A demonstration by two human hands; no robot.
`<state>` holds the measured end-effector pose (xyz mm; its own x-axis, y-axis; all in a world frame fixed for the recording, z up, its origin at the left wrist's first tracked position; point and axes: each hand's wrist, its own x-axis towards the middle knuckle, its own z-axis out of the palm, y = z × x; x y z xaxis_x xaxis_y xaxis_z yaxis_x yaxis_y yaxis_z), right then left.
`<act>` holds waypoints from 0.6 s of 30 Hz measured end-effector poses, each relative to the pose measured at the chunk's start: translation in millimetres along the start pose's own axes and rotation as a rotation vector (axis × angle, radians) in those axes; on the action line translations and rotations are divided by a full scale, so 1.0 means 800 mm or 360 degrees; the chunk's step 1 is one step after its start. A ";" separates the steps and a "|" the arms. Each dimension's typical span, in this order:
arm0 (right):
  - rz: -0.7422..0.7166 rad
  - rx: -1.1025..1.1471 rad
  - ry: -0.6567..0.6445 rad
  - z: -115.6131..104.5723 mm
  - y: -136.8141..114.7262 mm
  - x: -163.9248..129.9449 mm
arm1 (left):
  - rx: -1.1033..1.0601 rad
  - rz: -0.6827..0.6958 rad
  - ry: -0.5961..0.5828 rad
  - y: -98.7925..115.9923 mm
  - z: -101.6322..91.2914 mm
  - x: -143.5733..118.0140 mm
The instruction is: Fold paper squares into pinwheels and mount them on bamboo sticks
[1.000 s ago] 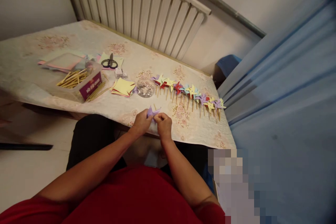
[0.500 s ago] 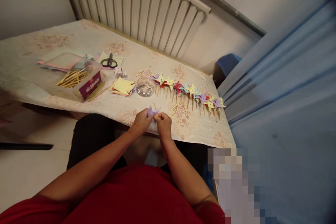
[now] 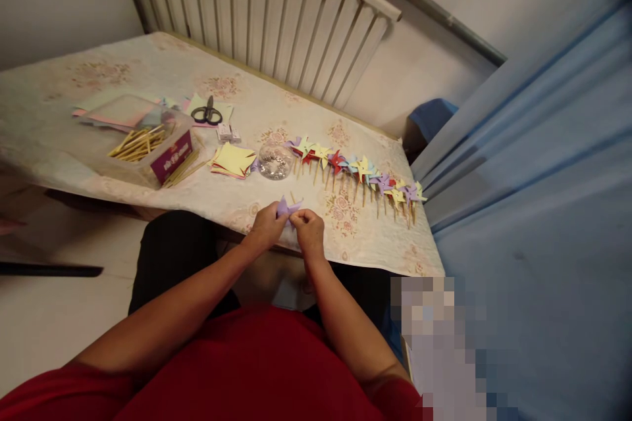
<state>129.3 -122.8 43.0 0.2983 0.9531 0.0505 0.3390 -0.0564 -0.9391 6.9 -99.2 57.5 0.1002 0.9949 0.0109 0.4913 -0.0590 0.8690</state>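
Both grips are closed on one purple paper pinwheel (image 3: 287, 209): the left hand (image 3: 266, 227) pinches its near-left side and the right hand (image 3: 309, 233) pinches its right side, fingertips meeting over the folded paper.

Head view: the pinwheel is held just above the near edge of the tabletop (image 3: 59, 112), in front of the seated person. Against the pictures of a second and half a second ago, no real change is noted: the hands are found in the same place, in the same pinch, with only a slight drift of the camera. The work on the paper is therefore judged to be still at the same small step, a fine adjustment at the centre.

The pinwheel is seen as lilac, with pointed vanes rising between the fingers; a thin wooden stick (image 3: 292, 198) shows just behind it. Whether the stick is fixed to it cannot be told.

Beyond it lie a row of finished pinwheels (image 3: 355, 174), a clear bowl (image 3: 274, 162), yellow paper squares (image 3: 233, 161), a box of sticks (image 3: 148, 148) and scissors (image 3: 206, 114).
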 end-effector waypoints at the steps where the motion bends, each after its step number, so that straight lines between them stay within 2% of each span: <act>1: -0.0013 -0.0009 0.0012 0.000 0.000 -0.001 | -0.0014 -0.0011 -0.0010 0.000 0.000 0.000; 5: -0.0075 -0.0060 0.0152 -0.003 0.004 0.001 | -0.0132 -0.0045 -0.0057 -0.004 -0.001 0.001; 8: -0.0030 0.0046 0.0218 -0.007 0.007 0.004 | -0.0255 -0.0057 -0.0102 -0.008 0.000 0.003; 13: 0.0145 0.0487 -0.0158 -0.010 0.007 0.003 | -0.0468 -0.0105 -0.0142 -0.006 0.000 0.001; 18: 0.0182 0.0565 -0.0174 -0.013 0.002 -0.001 | -0.0537 -0.0131 -0.0123 -0.001 -0.001 -0.002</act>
<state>138.7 -126.5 44.7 0.2130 0.9738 -0.0802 -0.0269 -0.0762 -0.9967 5.3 -101.1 57.1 0.1437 0.9853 -0.0921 0.1882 0.0641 0.9800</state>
